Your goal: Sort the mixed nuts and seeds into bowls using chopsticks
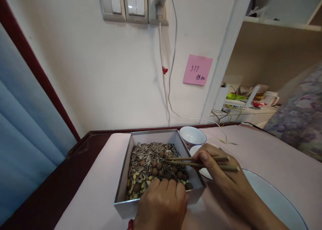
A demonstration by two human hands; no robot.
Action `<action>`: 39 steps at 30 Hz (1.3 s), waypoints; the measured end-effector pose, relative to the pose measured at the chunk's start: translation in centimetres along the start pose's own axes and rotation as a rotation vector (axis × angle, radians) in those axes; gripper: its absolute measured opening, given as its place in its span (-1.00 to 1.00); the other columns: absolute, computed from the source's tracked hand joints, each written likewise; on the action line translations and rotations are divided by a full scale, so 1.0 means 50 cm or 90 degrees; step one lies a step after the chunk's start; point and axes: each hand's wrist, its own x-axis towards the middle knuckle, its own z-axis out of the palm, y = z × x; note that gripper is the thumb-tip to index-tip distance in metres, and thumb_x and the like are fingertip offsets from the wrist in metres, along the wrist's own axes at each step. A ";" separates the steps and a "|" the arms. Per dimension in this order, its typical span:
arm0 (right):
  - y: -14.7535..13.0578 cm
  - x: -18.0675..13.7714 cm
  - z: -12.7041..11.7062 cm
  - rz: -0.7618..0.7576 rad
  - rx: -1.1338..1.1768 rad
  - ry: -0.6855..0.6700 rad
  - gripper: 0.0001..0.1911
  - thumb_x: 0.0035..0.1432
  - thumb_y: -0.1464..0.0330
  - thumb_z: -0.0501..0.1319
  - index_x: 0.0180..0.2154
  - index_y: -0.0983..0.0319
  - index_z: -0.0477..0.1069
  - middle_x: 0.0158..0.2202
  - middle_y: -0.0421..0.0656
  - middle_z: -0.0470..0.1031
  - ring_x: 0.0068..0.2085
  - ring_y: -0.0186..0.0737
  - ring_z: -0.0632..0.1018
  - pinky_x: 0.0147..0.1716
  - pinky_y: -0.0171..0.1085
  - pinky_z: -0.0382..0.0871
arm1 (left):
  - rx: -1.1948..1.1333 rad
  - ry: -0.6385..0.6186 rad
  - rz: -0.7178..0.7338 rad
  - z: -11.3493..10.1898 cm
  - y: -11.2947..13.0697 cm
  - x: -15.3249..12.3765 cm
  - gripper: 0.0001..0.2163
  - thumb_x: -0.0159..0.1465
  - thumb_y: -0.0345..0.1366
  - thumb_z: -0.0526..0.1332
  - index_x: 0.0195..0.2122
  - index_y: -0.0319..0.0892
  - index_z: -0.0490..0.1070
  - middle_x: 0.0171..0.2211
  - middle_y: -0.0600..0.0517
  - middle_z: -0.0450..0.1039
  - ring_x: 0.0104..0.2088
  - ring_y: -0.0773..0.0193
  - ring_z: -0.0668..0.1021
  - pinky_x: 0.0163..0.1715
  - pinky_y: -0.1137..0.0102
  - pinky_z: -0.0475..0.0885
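Your right hand [223,179] is closed around a pair of wooden chopsticks [184,158], and their thick ends stick out beyond the hand toward the right. The two sticks lie close together, so the gap between the tips is narrow. The tips are inside the box [156,137], just above or among the striped seeds [147,152]; whether they pinch anything, I cannot tell. Your left hand [161,203] is bent over the near wall of the box and holds it there, with the fingers curled to the inside; the fingertips themselves are hidden.

The box is square, open at the top, and it stands on the pink table cover [88,179] in front of you. Inside, the striped seeds fill mostly the far part and the left. Brown balls [155,172] are gathered in the middle and on the right, and pale yellow kernels [134,180] lie mainly at the near left.

Just beside the far right corner of the box is a small white bowl [192,136]. A second white bowl [195,150] is partly covered by your right hand. A large blue-rimmed dish [271,198] lies at the right, partly behind your right forearm.
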 end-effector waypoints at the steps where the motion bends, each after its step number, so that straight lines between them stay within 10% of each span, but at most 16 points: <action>1: 0.000 0.000 0.000 -0.005 0.000 -0.001 -0.60 0.41 0.12 0.01 -0.39 0.19 0.35 -0.44 -0.23 0.37 -0.37 -0.25 0.41 -0.35 -0.26 0.23 | 0.001 -0.001 0.002 0.000 0.000 0.001 -0.85 0.30 -0.30 0.15 -0.43 -0.05 0.25 -0.55 0.11 0.37 -0.57 0.13 0.46 -0.57 0.20 0.34; 39: 0.006 0.002 0.023 -0.072 -0.019 0.008 -0.60 0.42 0.20 0.02 -0.48 0.19 0.25 -0.50 -0.26 0.26 -0.46 -0.33 0.32 -0.46 -0.32 0.19 | 0.026 0.054 0.009 -0.004 -0.003 0.004 -0.84 0.29 -0.30 0.17 -0.44 -0.05 0.23 -0.56 0.14 0.34 -0.57 0.17 0.43 -0.53 0.23 0.26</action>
